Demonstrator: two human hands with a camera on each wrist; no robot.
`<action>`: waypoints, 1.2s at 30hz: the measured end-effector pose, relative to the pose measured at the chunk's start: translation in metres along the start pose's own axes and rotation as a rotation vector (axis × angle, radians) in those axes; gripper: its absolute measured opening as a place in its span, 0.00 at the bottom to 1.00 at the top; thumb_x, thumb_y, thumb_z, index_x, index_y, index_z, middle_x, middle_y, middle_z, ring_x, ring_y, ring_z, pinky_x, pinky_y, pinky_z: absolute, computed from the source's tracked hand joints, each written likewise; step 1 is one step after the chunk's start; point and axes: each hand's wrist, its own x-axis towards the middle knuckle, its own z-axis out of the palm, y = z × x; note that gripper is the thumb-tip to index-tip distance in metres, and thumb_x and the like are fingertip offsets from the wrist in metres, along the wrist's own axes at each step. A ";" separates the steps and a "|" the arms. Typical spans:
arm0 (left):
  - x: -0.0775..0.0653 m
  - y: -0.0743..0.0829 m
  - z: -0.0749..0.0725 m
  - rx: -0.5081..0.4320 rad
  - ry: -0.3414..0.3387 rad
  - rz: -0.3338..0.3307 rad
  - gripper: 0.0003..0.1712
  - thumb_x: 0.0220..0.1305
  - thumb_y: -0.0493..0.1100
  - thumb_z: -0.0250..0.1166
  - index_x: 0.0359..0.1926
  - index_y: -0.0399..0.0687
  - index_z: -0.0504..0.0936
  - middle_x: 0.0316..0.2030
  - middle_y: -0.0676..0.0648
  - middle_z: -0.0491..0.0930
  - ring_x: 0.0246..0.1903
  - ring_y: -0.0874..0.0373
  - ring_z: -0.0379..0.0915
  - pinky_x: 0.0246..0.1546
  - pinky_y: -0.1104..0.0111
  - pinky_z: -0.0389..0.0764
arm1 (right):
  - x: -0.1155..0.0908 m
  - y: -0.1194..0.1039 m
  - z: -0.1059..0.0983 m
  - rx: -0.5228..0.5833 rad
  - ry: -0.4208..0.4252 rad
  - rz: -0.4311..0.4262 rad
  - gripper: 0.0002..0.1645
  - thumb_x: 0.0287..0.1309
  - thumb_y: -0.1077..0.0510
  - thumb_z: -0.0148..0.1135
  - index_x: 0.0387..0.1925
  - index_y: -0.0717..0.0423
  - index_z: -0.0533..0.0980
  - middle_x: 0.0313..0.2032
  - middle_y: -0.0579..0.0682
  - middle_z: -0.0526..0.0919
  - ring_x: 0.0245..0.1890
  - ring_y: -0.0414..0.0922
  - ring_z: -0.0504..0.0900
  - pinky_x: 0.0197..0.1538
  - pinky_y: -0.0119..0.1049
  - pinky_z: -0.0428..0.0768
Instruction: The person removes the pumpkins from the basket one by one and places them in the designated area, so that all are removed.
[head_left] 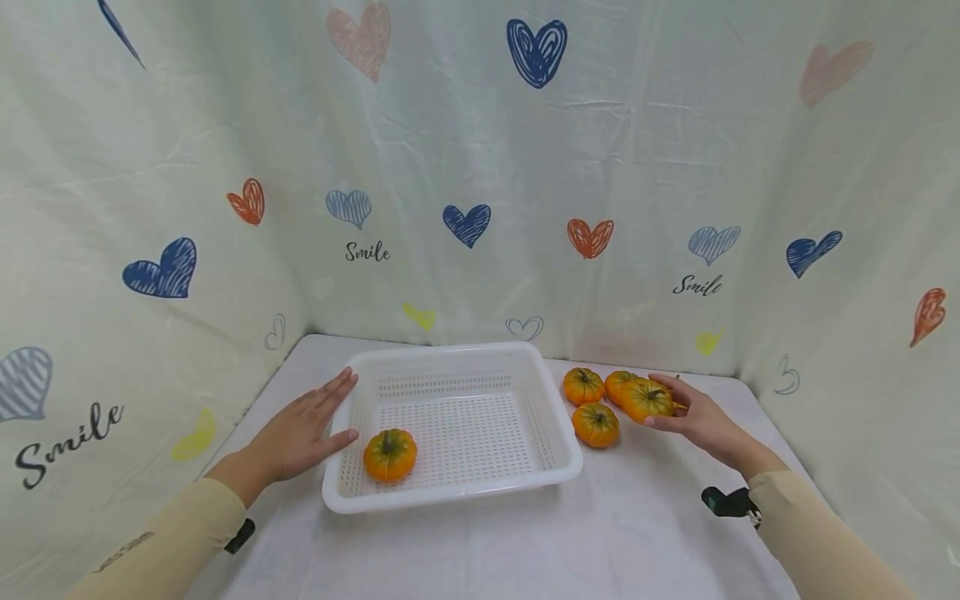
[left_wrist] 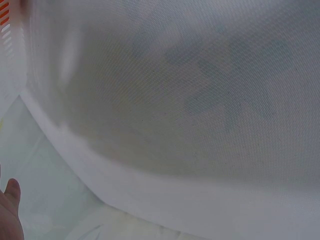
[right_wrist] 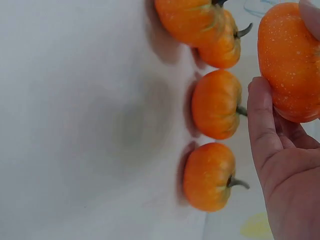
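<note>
My right hand (head_left: 697, 417) grips a small orange pumpkin (head_left: 647, 400) between thumb and fingers, to the right of the basket. In the right wrist view that pumpkin (right_wrist: 290, 65) shows orange sides, with my fingers (right_wrist: 262, 117) against it. Several similar pumpkins (head_left: 596, 425) sit close by on the table, partly overlapped by the held one. My left hand (head_left: 300, 429), fingers straight, rests at the left rim of a white plastic basket (head_left: 450, 493). Inside the basket, near its front left corner, lies one pumpkin (head_left: 390, 456) with green streaks on top. The left wrist view catches only a bit of hand (left_wrist: 10, 210).
A white cloth covers the table (head_left: 510, 550). Behind it and along both sides hangs a pale curtain (head_left: 525, 150) printed with hearts and the word Smile. The basket's slotted wall shows at the upper left corner of the left wrist view.
</note>
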 end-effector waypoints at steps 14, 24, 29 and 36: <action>0.000 0.000 0.001 0.002 -0.012 -0.010 0.49 0.69 0.63 0.57 0.79 0.45 0.47 0.78 0.43 0.44 0.73 0.40 0.49 0.70 0.43 0.53 | -0.001 0.032 0.010 0.066 -0.018 0.091 0.58 0.57 0.44 0.72 0.78 0.55 0.49 0.70 0.74 0.51 0.62 0.67 0.68 0.52 0.46 0.82; 0.000 0.000 -0.001 -0.020 -0.018 -0.005 0.49 0.70 0.62 0.57 0.79 0.45 0.47 0.79 0.44 0.43 0.73 0.40 0.50 0.70 0.44 0.52 | 0.002 0.044 0.016 0.012 -0.007 0.165 0.61 0.55 0.38 0.71 0.78 0.54 0.48 0.68 0.73 0.55 0.59 0.64 0.70 0.53 0.47 0.82; -0.001 0.001 -0.002 -0.020 -0.018 -0.007 0.49 0.70 0.62 0.57 0.79 0.44 0.47 0.78 0.43 0.43 0.73 0.40 0.50 0.70 0.43 0.52 | 0.003 0.047 0.020 -0.030 -0.014 0.193 0.62 0.55 0.34 0.70 0.78 0.55 0.48 0.67 0.73 0.57 0.58 0.63 0.70 0.52 0.48 0.82; 0.000 0.001 -0.002 -0.013 -0.015 -0.006 0.49 0.70 0.62 0.57 0.79 0.44 0.48 0.78 0.43 0.44 0.73 0.40 0.50 0.70 0.43 0.53 | 0.005 0.054 0.026 -0.084 -0.011 0.179 0.62 0.54 0.33 0.69 0.77 0.57 0.50 0.67 0.75 0.58 0.62 0.68 0.65 0.58 0.61 0.75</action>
